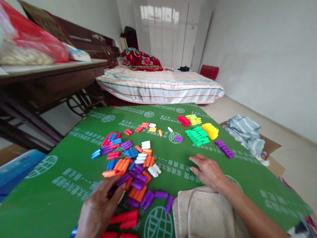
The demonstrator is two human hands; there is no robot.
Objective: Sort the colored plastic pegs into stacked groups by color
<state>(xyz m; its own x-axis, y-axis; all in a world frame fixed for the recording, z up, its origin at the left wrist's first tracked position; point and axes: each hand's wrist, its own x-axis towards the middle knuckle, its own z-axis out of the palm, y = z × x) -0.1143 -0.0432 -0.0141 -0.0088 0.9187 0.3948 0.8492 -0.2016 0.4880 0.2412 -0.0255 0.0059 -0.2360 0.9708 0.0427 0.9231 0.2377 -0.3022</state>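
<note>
My left hand [100, 203] is low over the near left of the green board, its thumb and fingers closed round a purple pen-cap-like plastic piece [123, 179]. Part of that piece is hidden by the fingers. Around it lies a mixed heap of similar pieces: orange ones [122, 165], purple ones [139, 182], white ones [154, 170] and blue ones [131, 152]. Red pieces [125, 218] lie beside the left wrist. My right hand [208, 170] hovers over the board's right half, fingers stretched and apart, with nothing in it. Beyond it is a purple row [225, 149].
Grouped green [197, 136], yellow [210, 131], lime [193, 119] and red pieces [183, 120] sit at the board's [81, 138] far right. A folded beige cloth [205, 211] lies under my right forearm. A bed [160, 86] stands beyond, a sewing table [61, 69] at left.
</note>
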